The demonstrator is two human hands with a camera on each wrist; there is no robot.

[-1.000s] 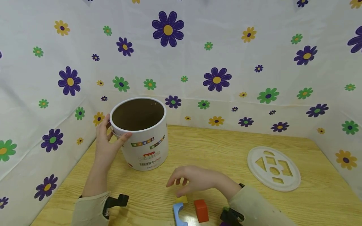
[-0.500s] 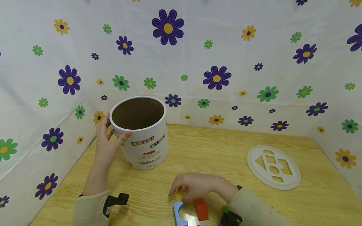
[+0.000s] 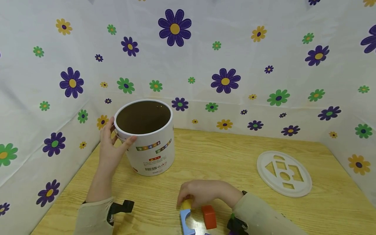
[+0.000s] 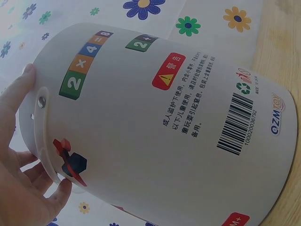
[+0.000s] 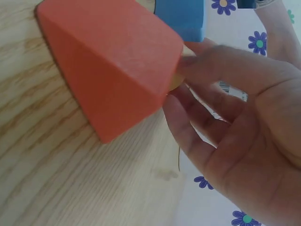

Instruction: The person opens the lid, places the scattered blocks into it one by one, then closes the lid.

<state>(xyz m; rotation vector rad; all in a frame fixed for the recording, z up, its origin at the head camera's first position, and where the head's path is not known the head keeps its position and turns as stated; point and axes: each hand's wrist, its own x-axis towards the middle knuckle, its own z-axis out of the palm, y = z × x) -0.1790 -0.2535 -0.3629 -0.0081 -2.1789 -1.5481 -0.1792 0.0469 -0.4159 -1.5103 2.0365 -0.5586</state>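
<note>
A white toy bucket (image 3: pixel 149 153) with a dark interior stands upright on the table at left. My left hand (image 3: pixel 111 153) grips its rim from the left side, thumb at the front. Close up in the left wrist view, the bucket (image 4: pixel 155 141) shows a barcode and a white handle strap near those fingers. At front centre my right hand (image 3: pixel 202 192) pinches a small yellow block (image 3: pixel 186 204), mostly hidden by the fingers. Just in front of it lies a light blue block with a curved cutout (image 3: pixel 184 222). A red block (image 3: pixel 209 217) sits beside the right hand.
A round white lid (image 3: pixel 284 174) with shape cutouts lies flat at right. Bits of a green block (image 3: pixel 232 215) and a purple one show by the right wrist strap. A flower-print cloth (image 3: pixel 199 58) walls the back and sides of the wooden table (image 3: pixel 217 156).
My right hand has come down onto the yellow block, and its fingers have closed on it. The left hand has kept its grip on the bucket, which stays in place.
</note>
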